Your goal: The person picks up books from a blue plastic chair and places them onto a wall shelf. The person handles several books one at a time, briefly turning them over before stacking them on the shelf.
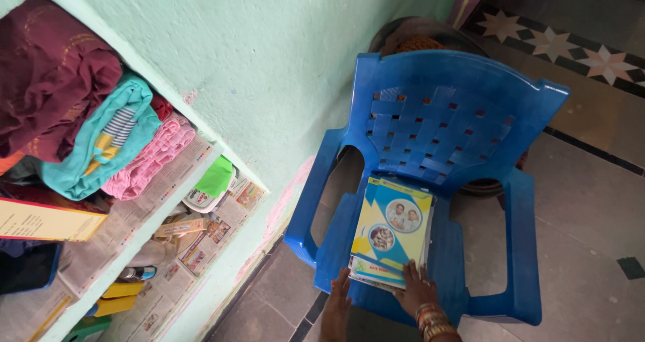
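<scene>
A small stack of books (391, 231) with a blue and yellow cover lies on the seat of a blue plastic chair (443, 120). My right hand (416, 289), with bangles on the wrist, rests on the stack's near edge, fingers spread over the cover. My left hand (338, 295) lies flat on the chair seat, touching the stack's lower left corner. Neither hand has lifted the books.
A pale green wall shelf on the left holds folded clothes (87, 107) above and, on newspaper (175, 248), small boxes and packets below. A dark round vessel (416, 39) stands behind the chair. Patterned tiles border the grey stone floor (591, 214).
</scene>
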